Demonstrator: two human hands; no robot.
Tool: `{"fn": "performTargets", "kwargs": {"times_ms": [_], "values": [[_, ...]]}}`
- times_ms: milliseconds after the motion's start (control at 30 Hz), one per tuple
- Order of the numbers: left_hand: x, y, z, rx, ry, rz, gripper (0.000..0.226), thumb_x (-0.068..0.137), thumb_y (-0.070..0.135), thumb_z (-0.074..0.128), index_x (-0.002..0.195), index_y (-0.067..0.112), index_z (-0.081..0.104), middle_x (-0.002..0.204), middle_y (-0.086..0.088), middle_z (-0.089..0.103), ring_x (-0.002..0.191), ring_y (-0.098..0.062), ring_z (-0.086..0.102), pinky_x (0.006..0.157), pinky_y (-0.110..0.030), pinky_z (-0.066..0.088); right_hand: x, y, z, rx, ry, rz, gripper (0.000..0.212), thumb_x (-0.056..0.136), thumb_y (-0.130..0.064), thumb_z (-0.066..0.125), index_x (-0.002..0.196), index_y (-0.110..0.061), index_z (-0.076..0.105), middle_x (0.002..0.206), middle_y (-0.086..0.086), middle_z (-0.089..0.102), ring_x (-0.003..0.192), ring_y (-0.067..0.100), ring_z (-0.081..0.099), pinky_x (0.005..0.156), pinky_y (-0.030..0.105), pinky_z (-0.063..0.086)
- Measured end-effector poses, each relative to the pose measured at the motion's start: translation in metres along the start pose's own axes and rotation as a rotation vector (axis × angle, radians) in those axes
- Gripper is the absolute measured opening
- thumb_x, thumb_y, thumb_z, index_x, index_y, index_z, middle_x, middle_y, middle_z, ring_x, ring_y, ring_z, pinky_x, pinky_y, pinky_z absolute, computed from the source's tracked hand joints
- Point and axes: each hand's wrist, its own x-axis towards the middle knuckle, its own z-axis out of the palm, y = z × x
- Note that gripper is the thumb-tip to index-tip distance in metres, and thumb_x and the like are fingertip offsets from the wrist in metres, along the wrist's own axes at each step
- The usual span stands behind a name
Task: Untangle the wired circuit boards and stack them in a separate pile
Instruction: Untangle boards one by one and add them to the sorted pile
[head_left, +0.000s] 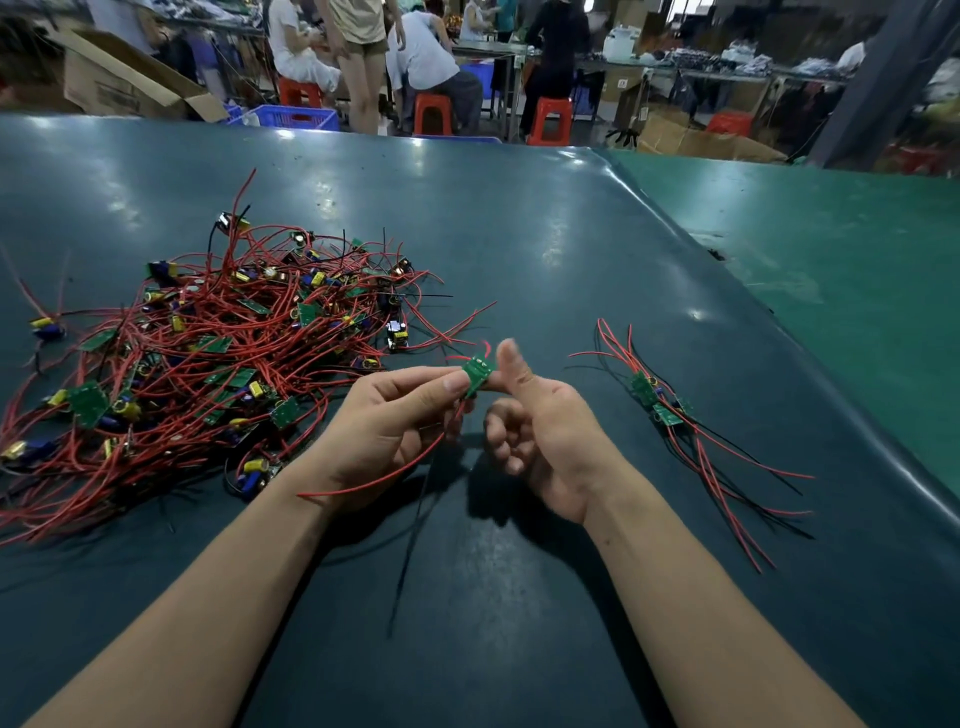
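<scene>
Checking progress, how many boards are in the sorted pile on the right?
About 3 in the sorted pile, overlapping right of the right hand; more may be hidden. Another board is held by the left hand.

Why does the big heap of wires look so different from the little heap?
The big heap on the left is a messy tangle of many boards; the little heap on the right has only a few. Its wires lie mostly lined up. Both hold green boards with red and black wires.

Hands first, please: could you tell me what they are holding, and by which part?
One green circuit board, pinched by its edges between left hand fingertips and right hand thumb.
</scene>
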Motion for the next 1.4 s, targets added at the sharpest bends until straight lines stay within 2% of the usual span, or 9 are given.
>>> {"fn": "performTargets", "kwargs": {"times_ms": [67,167,367,567,733,867,967,1167,1400], "values": [[-0.001,-0.001,0.002,-0.002,0.002,-0.013,0.026,0.075,0.006,0.062,0.097,-0.005,0.071,0.08,-0.009,0.071,0.063,-0.009,0.06,0.061,-0.012,0.051,0.001,-0.002,-0.005,0.034,-0.042,0.034,0.043,0.076,-0.055,0.062,0.084,-0.012,0.062,0.047,-0.002,0.05,0.036,0.007,0.04,0.032,0.015,0.025],[-0.002,-0.003,0.002,0.097,-0.01,-0.035,0.019,0.071,0.012,0.068,0.085,0.004,0.077,0.071,-0.006,0.063,0.06,-0.011,0.052,0.056,-0.016,0.043,0.001,-0.002,-0.008,0.105,-0.079,-0.004,0.024,0.08,-0.038,0.064,0.078,-0.018,0.077,0.043,-0.007,0.042,0.035,0.003,0.032,0.032,0.014,0.021],[-0.001,-0.003,0.002,0.166,-0.008,-0.033,0.009,0.071,0.015,0.068,0.077,0.009,0.073,0.063,-0.003,0.055,0.054,-0.011,0.046,0.051,-0.017,0.035,0.006,0.001,-0.006,0.058,0.165,-0.122,0.008,0.082,-0.02,0.075,0.079,-0.012,0.075,0.046,-0.004,0.049,0.036,0.004,0.037,0.036,0.015,0.025],[0.0,-0.006,0.0,0.207,-0.044,0.005,0.012,0.073,0.018,0.067,0.079,0.008,0.066,0.06,-0.001,0.054,0.053,-0.013,0.044,0.048,-0.02,0.033,0.006,0.003,-0.004,0.092,0.12,-0.127,0.015,0.067,-0.029,0.079,0.063,-0.017,0.07,0.045,-0.003,0.05,0.037,0.005,0.039,0.039,0.016,0.027],[-0.002,-0.008,-0.001,0.29,-0.085,0.054,0.011,0.079,0.028,0.077,0.076,0.018,0.071,0.057,0.002,0.056,0.043,-0.009,0.038,0.042,-0.016,0.034,0.006,0.002,-0.006,0.023,0.104,-0.145,0.028,0.068,-0.031,0.078,0.048,-0.022,0.061,0.043,-0.004,0.048,0.035,0.006,0.036,0.036,0.016,0.027],[-0.003,-0.007,0.0,0.317,-0.096,0.05,0.02,0.079,0.04,0.072,0.073,0.021,0.071,0.059,-0.001,0.056,0.044,-0.01,0.036,0.04,-0.016,0.033,0.007,0.002,-0.008,0.012,0.084,-0.148,0.032,0.072,-0.027,0.078,0.048,-0.022,0.059,0.044,-0.005,0.048,0.035,0.004,0.038,0.035,0.015,0.028],[-0.004,-0.007,0.002,0.379,-0.104,0.072,0.028,0.081,0.037,0.068,0.08,0.01,0.066,0.053,0.007,0.053,0.04,-0.005,0.037,0.04,-0.015,0.032,0.006,0.004,-0.006,0.009,0.072,-0.129,0.018,0.066,-0.031,0.081,0.057,-0.021,0.069,0.052,-0.004,0.055,0.039,0.003,0.043,0.037,0.014,0.029],[-0.005,-0.006,0.004,0.361,-0.124,0.087,0.029,0.08,0.02,0.072,0.072,0.003,0.05,0.051,0.002,0.044,0.039,-0.006,0.034,0.041,-0.014,0.031,0.015,-0.003,-0.018,0.191,0.361,-0.213,0.016,0.085,-0.016,0.073,0.072,-0.009,0.069,0.046,-0.005,0.052,0.032,0.005,0.031,0.034,0.015,0.023],[-0.011,-0.003,0.006,0.401,-0.164,0.097,0.024,0.079,0.015,0.066,0.069,0.003,0.049,0.047,0.007,0.046,0.04,-0.008,0.036,0.043,-0.017,0.032,0.02,-0.004,-0.029,0.205,0.592,-0.345,0.024,0.087,-0.013,0.073,0.065,-0.01,0.066,0.053,-0.002,0.06,0.037,0.005,0.037,0.037,0.017,0.025]]}}
